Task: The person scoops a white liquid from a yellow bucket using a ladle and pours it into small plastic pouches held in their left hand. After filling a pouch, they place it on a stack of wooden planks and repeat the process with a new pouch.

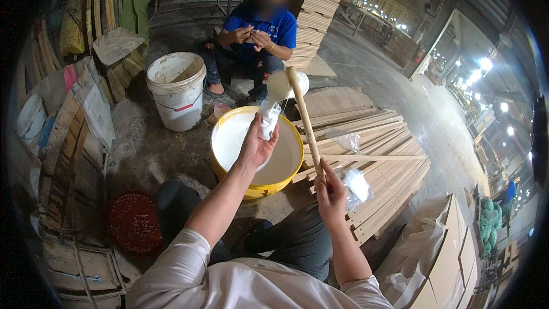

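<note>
We had our left hand (260,144) raised over the yellow bucket (256,189), its grip pinching a small clear bag (269,129) that held something white. The bag stood roughly upright above the bucket's inner edge, and white liquid (230,137) lay in the bucket beneath. Our right hand (331,191) had its grip closed around the lower end of a wooden handle (307,121), which slanted up and away to a white ladle (279,85). We saw the ladle tipped toward the left, just above the bag, with white stuff reaching from its lip to the bag's mouth. To the right of the bucket we had a spread of pale wooden slats (389,180), and on them lay a plastic bag with white contents (357,184), near our right hand. Beyond the bucket, to the left, stood a white pail (178,106) with a wire handle. A co-worker (257,26) in a blue shirt sat across from us, hands together at chest height; we could not tell what they held. A red stool (134,223) stood by our left knee.
</note>
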Demonstrator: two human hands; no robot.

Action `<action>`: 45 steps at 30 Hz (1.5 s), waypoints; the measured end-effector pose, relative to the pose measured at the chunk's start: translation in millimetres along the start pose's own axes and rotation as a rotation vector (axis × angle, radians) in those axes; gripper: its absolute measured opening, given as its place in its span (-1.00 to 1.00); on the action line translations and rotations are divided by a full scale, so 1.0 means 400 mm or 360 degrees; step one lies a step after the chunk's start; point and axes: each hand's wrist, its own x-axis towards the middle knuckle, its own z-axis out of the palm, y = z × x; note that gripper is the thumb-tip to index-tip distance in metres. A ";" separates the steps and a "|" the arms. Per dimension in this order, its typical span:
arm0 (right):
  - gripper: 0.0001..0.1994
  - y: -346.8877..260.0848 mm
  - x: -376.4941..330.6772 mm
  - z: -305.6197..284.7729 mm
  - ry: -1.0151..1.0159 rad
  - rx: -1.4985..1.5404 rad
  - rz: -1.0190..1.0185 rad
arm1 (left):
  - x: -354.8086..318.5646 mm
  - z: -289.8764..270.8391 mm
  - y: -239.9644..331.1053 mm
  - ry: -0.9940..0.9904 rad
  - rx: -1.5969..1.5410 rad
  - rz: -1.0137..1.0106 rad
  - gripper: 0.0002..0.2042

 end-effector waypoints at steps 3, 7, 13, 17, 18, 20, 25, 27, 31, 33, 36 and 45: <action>-0.61 -0.002 0.005 -0.009 -0.0063 0.0329 0.0205 | 0.001 -0.009 0.002 0.0021 0.0009 -0.0023 -0.67; -0.59 -0.022 0.008 -0.011 -0.0116 0.0548 0.0325 | 0.000 -0.011 -0.002 0.0046 0.0005 -0.0029 -0.68; -0.61 -0.016 0.008 -0.009 -0.0093 0.0584 0.0252 | 0.000 -0.004 -0.009 0.0038 -0.0005 -0.0050 -0.67; -0.60 -0.019 0.006 -0.018 -0.0152 0.0597 0.0318 | -0.002 -0.004 -0.006 0.0036 -0.0021 -0.0051 -0.64; -0.60 -0.024 0.005 -0.018 -0.0151 0.0566 0.0335 | -0.003 -0.003 -0.004 0.0038 -0.0023 -0.0049 -0.64; -0.60 -0.026 0.003 -0.018 -0.0148 0.0531 0.0341 | -0.006 0.000 -0.005 0.0072 -0.0014 -0.0028 -0.63; -0.60 -0.019 -0.004 -0.017 -0.0136 0.0523 0.0324 | -0.010 0.010 -0.003 0.0035 -0.0002 -0.0003 -0.62; -0.61 -0.021 -0.005 -0.017 -0.0137 0.0481 0.0291 | -0.012 0.014 -0.002 0.0030 0.0004 -0.0001 -0.62; -0.61 -0.009 -0.011 -0.022 -0.0123 0.0203 0.0223 | -0.013 0.024 0.000 0.0023 -0.0024 -0.0009 -0.62; -0.62 -0.017 -0.011 -0.019 -0.0122 0.0089 0.0111 | -0.014 0.022 0.008 0.0034 -0.0029 0.0004 -0.61; -0.63 -0.008 -0.012 -0.017 -0.0061 -0.0113 0.0006 | -0.014 0.023 0.011 0.0020 -0.0039 0.0026 -0.62; -0.65 0.002 -0.007 -0.027 0.0035 -0.0468 -0.0086 | -0.024 0.014 0.023 -0.0044 -0.0117 -0.0018 -0.64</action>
